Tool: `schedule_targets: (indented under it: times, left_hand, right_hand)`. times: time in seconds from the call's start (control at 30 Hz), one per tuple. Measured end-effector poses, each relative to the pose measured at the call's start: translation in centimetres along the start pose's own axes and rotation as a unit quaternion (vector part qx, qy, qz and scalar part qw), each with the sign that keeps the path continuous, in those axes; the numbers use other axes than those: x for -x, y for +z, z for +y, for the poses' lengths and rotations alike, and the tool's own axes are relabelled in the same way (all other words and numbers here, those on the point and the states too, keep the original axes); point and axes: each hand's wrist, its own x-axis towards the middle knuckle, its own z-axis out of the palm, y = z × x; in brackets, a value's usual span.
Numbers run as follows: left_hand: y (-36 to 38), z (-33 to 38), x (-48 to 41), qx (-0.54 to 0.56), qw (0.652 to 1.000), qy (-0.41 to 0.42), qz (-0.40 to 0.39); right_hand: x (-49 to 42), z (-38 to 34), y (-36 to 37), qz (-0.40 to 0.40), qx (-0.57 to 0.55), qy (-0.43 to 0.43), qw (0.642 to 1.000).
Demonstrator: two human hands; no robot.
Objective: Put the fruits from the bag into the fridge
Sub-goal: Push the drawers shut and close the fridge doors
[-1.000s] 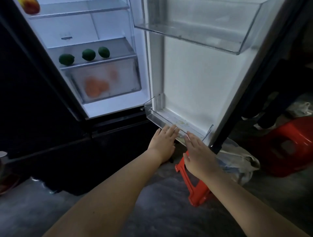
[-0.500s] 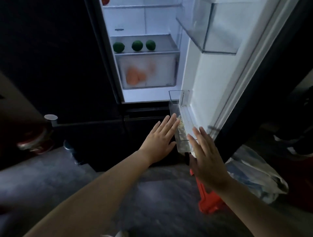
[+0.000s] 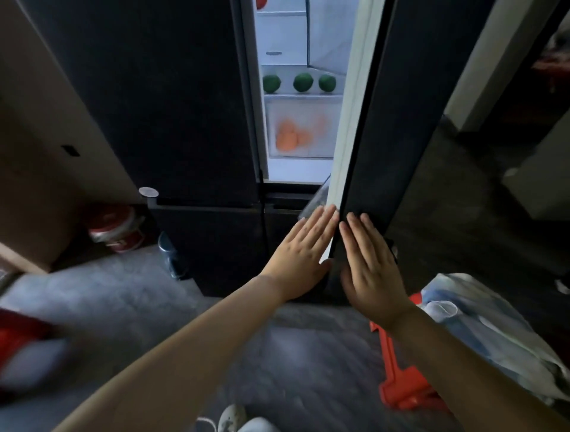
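The dark fridge door (image 3: pixel 398 129) stands partly ajar, leaving a narrow lit gap. Through the gap I see three green fruits (image 3: pixel 303 82) on a shelf and orange fruits (image 3: pixel 288 138) in the frosted drawer below. A red fruit (image 3: pixel 260 3) shows at the top edge. My left hand (image 3: pixel 303 249) lies flat, fingers apart, at the door's lower inner edge. My right hand (image 3: pixel 371 259) lies flat on the door's outer face beside it. Neither holds anything. The plastic bag (image 3: pixel 481 327) rests on the floor at the right.
A red plastic stool (image 3: pixel 401 379) lies under the bag. A red-and-white pot (image 3: pixel 115 229) and a dark bottle (image 3: pixel 168 253) stand on the floor at the left by a cardboard box (image 3: pixel 34 172). My white shoe (image 3: pixel 237 421) shows at the bottom.
The fridge door has swung from wide open to a narrow gap. Both hands moved with it, from the lower door bin to the door's edge and outer face.
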Motion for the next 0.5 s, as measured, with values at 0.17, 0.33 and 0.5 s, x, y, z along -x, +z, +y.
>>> schedule_targets:
  times: [0.17, 0.33, 0.5]
  left_hand:
    - [-1.3, -2.1, 1.0, 0.019, 0.998, -0.054, 0.024]
    - [-2.8, -2.6, 0.5, -0.038, 0.995, -0.028, 0.088]
    - [-3.5, -3.8, -1.6, -0.079, 0.991, -0.054, 0.089]
  right_hand:
    - [-2.5, -0.9, 0.4, -0.024, -0.063, -0.027, 0.997]
    - [-4.7, 1.0, 1.0, -0.04, -0.072, 0.009, 0.997]
    - [-8.5, 2.9, 3.1, -0.069, -0.048, 0.051, 0.995]
